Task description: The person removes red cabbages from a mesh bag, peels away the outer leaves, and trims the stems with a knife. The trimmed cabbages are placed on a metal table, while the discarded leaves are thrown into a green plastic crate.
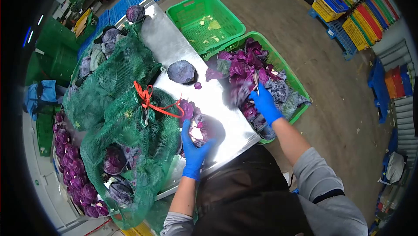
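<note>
My left hand (194, 151), in a blue glove, is closed around a red cabbage (201, 128) on the metal table, its pale cut stem end showing. My gloved right hand (264, 103) grips a knife (255, 79), its thin blade pointing away from me, over the near green crate. That crate (300, 101) is heaped with purple outer leaves (244, 64). A blurred purple leaf (241, 94) is beside the right hand at the crate's edge. Another cabbage (181, 72) with a dull bluish outer leaf sits farther up the table, near a small purple leaf scrap (198, 85).
Green mesh sacks (113, 75) with cabbages inside cover the left of the metal table (163, 31), one tied with red ribbon (148, 99). Purple cabbages (72, 166) are lined up far left. A second green crate (204, 22) holds a few scraps. Stacked coloured crates (361, 22) stand right.
</note>
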The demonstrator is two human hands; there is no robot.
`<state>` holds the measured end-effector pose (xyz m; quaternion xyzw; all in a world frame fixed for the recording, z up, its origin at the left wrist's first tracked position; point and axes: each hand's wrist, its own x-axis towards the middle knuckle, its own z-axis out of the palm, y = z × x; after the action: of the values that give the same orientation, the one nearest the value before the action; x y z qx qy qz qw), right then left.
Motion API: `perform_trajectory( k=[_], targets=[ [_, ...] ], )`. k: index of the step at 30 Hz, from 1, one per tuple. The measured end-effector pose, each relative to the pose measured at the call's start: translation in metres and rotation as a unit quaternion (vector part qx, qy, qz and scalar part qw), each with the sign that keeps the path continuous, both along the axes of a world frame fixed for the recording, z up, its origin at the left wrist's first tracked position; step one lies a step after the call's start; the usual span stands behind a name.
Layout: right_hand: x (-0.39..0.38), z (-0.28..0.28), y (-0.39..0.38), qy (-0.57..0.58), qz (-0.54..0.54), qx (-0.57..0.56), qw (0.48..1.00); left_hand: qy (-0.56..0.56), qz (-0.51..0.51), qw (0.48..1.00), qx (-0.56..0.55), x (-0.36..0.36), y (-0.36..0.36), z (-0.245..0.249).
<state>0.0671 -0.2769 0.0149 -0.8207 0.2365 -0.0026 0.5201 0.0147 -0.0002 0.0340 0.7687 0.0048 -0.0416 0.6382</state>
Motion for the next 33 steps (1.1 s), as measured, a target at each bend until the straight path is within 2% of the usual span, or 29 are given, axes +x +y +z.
perform_trajectory(
  k=[1,2,4,6,7,8,9,10,11,12,13,14,15,16,18,20,21,22,24,26,27,28,29,30,31,32,33],
  targets=[
    [-0.002,0.006,-0.002,0.063,0.051,-0.145,0.986,-0.027,-0.035,0.999,0.019,0.001,0.003,-0.001],
    [-0.003,0.014,-0.003,0.122,0.098,-0.287,0.945,-0.055,-0.071,0.995,0.038,0.005,0.005,-0.002],
    [-0.018,0.032,0.031,-0.070,0.171,-0.252,0.950,-0.070,-0.111,0.989,0.063,0.012,0.001,-0.001],
    [-0.031,0.049,0.067,-0.063,0.289,-0.167,0.941,-0.090,-0.118,0.969,0.196,0.014,-0.014,0.012],
    [-0.039,0.041,0.080,-0.112,0.295,-0.133,0.940,-0.104,-0.096,0.961,0.239,0.018,-0.022,0.010],
    [-0.042,0.030,0.087,-0.160,0.299,-0.099,0.935,-0.104,-0.097,0.961,0.239,0.019,-0.025,0.014],
    [-0.040,0.024,0.087,-0.160,0.299,-0.099,0.935,-0.047,-0.117,0.969,0.215,0.020,-0.029,0.032],
    [-0.036,0.019,0.086,-0.197,0.338,-0.199,0.899,0.009,-0.136,0.973,0.189,0.021,-0.034,0.042],
    [-0.034,0.014,0.085,-0.230,0.372,-0.294,0.850,-0.100,-0.133,0.965,0.200,0.016,-0.038,0.035],
    [-0.028,0.026,0.084,-0.229,0.372,-0.292,0.850,-0.098,-0.134,0.965,0.201,0.015,-0.039,0.027],
    [-0.017,0.049,0.079,-0.096,0.376,-0.139,0.911,-0.145,-0.093,0.951,0.256,0.016,-0.041,0.019],
    [-0.011,0.063,0.076,0.043,0.364,0.019,0.930,-0.190,-0.050,0.931,0.308,0.015,-0.042,0.016],
    [-0.008,0.067,0.078,0.057,0.339,0.037,0.938,-0.180,-0.038,0.929,0.321,0.016,-0.044,0.017],
    [-0.005,0.056,0.078,0.054,0.341,0.033,0.938,-0.183,-0.034,0.929,0.319,0.018,-0.042,0.023],
    [-0.004,0.021,0.079,-0.107,0.325,-0.148,0.928,-0.128,-0.105,0.954,0.248,0.016,-0.037,0.035],
    [0.001,0.023,0.052,-0.047,0.247,-0.101,0.963,-0.130,-0.122,0.975,0.136,0.003,-0.037,0.011],
    [0.000,0.038,0.043,0.058,0.238,-0.017,0.970,-0.276,-0.059,0.913,0.295,-0.007,-0.036,0.022],
    [-0.002,0.016,0.031,0.058,0.237,-0.015,0.970,-0.276,-0.061,0.912,0.296,-0.009,-0.033,0.028],
    [-0.005,-0.044,0.006,-0.005,0.141,-0.242,0.960,-0.153,-0.091,0.975,0.133,-0.014,-0.026,0.036],
    [-0.007,-0.009,-0.010,0.101,0.075,-0.216,0.968,-0.142,-0.074,0.982,0.097,-0.012,-0.016,0.032],
    [-0.013,0.057,0.009,0.111,0.172,-0.186,0.961,-0.116,-0.118,0.982,0.094,-0.010,-0.011,0.023],
    [-0.015,0.052,0.023,0.044,0.228,-0.122,0.965,-0.089,-0.164,0.978,0.090,-0.009,-0.007,0.017],
    [-0.021,0.044,0.038,-0.024,0.279,-0.057,0.958,-0.103,-0.181,0.964,0.166,-0.005,-0.007,0.022],
    [-0.024,0.040,0.058,0.021,0.339,-0.099,0.935,-0.102,-0.183,0.964,0.166,-0.005,-0.007,0.020],
    [-0.033,0.054,0.073,-0.087,0.364,-0.196,0.906,-0.118,-0.186,0.956,0.194,-0.005,-0.008,0.017],
    [-0.034,0.052,0.072,-0.086,0.362,-0.195,0.907,-0.135,-0.188,0.947,0.221,-0.006,-0.008,0.015],
    [-0.034,0.047,0.069,-0.072,0.341,-0.114,0.930,-0.162,-0.119,0.954,0.223,-0.012,-0.017,0.035]
  ],
)
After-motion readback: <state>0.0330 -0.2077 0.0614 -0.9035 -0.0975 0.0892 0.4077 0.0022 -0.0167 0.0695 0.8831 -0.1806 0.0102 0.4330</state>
